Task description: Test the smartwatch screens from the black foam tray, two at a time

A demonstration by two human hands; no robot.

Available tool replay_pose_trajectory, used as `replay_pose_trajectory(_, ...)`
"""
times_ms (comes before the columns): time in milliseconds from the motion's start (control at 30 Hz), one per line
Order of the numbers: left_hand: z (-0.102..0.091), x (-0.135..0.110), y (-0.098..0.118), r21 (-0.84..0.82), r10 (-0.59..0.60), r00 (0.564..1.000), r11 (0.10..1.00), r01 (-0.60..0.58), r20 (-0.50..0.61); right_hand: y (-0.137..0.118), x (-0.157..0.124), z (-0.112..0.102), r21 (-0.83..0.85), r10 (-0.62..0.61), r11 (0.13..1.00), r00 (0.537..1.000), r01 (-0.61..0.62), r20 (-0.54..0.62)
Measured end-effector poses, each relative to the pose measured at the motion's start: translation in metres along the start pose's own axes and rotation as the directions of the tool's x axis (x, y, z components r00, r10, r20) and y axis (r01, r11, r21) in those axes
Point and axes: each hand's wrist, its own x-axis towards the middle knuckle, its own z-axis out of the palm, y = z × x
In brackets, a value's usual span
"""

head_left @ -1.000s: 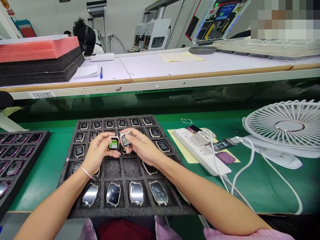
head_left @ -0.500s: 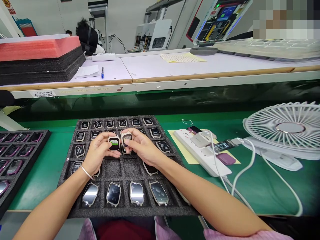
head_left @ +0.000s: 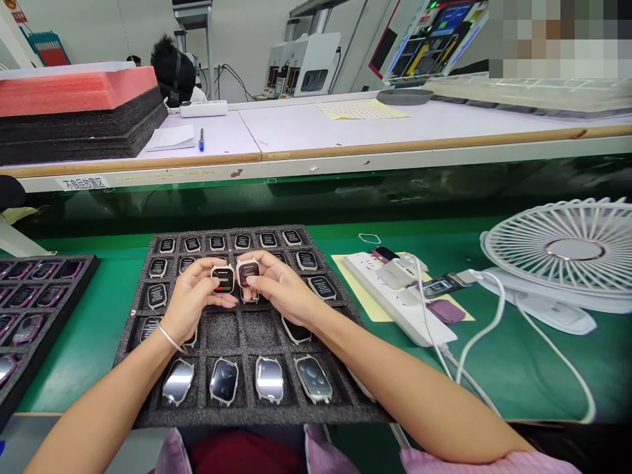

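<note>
A black foam tray [head_left: 237,405] lies on the green bench in front of me, with several smartwatch bodies in its pockets. My left hand [head_left: 190,304] pinches one watch body [head_left: 222,279], whose lit screen faces up. My right hand [head_left: 282,288] grips a second watch body [head_left: 247,272] right beside the first. Both hands hover over the tray's middle rows, and the two watches nearly touch. A thin bracelet sits on my left wrist. Dark-screened watches [head_left: 269,380] fill the nearest row.
Another foam tray of watches [head_left: 34,299] lies at the left. A white power strip [head_left: 395,301] with chargers and cables sits to the right, beside a white fan [head_left: 567,253]. Behind runs a raised white shelf [head_left: 345,128] with stacked foam sheets [head_left: 79,112]. A person sits beyond it.
Both watches have been turned more upright and brought closer together. The left watch's screen has changed from green to a dark display with a red and green bar.
</note>
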Motion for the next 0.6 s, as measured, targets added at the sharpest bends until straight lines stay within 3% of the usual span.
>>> replay_pose_trajectory(600,-0.0003,0.0023,-0.0015,0.024,0.011,1.0,1.0,-0.01,-0.012,0.0008,0.0006,0.0004,-0.011,-0.012,1.0,1.0,0.012,-0.023)
